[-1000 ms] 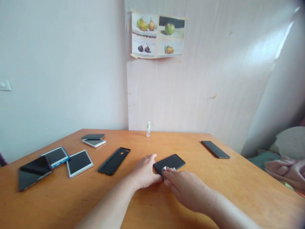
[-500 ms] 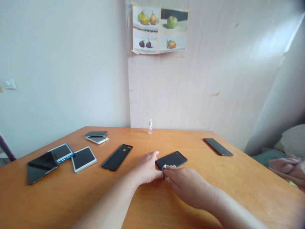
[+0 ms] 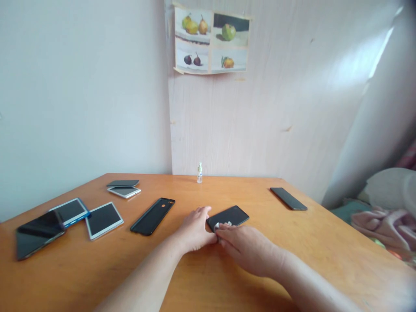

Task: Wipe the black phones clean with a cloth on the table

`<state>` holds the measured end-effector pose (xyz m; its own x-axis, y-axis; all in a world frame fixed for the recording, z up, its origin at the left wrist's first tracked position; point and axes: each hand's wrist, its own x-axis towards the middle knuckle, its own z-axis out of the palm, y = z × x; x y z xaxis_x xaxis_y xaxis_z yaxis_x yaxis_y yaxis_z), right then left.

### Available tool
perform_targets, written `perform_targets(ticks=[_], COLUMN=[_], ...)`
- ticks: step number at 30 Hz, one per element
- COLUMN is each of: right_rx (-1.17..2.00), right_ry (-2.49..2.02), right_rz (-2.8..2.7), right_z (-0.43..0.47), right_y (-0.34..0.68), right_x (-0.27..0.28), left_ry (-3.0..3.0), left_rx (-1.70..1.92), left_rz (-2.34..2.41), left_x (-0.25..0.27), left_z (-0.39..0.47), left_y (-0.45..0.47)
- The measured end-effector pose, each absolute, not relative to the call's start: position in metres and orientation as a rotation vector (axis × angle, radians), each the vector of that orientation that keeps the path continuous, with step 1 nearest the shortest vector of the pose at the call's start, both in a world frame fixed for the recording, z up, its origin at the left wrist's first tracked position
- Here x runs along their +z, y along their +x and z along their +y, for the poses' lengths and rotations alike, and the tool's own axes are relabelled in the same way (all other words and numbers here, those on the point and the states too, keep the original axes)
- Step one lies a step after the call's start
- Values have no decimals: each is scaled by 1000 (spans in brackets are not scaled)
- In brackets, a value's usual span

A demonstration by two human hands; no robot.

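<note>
A black smartphone [image 3: 232, 216] lies on the table in front of me. My left hand [image 3: 196, 229] grips its left end, thumb at the near edge and fingers at the far side. My right hand [image 3: 243, 247] presses a small white wipe [image 3: 224, 225] onto the phone's near left part. Most of the wipe is hidden under my fingers. Just left of my hands lies an empty black phone case [image 3: 152, 216], its inside facing up.
On the wooden table [image 3: 195, 286], at left, are a white tablet [image 3: 104, 220], a blue-edged tablet [image 3: 69, 211], a dark tablet [image 3: 39, 234] and two phones [image 3: 123, 191]. A small spray bottle [image 3: 199, 173] stands at the back. Another black phone [image 3: 288, 199] lies at right.
The whole view has swung slightly to the right, so things sit further left. My right hand with the wipe has shifted a little on the phone; both hands keep their hold.
</note>
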<state>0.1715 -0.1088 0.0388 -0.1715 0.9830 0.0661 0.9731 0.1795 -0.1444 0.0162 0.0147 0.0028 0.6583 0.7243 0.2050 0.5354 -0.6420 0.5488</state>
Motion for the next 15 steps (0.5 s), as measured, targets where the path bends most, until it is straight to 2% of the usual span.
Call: perform_targets(ticks=[3, 9, 12, 15], right_rx=[112, 18, 14, 52], right_ry=[-1877, -2312, -2244, -1960], right_rz=[-2331, -1997, -2023, -2217], right_z=[-106, -84, -84, -93], right_y=[176, 220, 210, 183], right_x=[39, 31, 28, 29], left_ry=[2427, 2379, 2375, 2384], left_rx=[588, 549, 535, 535], left_rz=[975, 1007, 1015, 1001], left_x=[2, 4, 3, 1], left_z=[15, 14, 16, 18], left_y=[17, 15, 15, 15])
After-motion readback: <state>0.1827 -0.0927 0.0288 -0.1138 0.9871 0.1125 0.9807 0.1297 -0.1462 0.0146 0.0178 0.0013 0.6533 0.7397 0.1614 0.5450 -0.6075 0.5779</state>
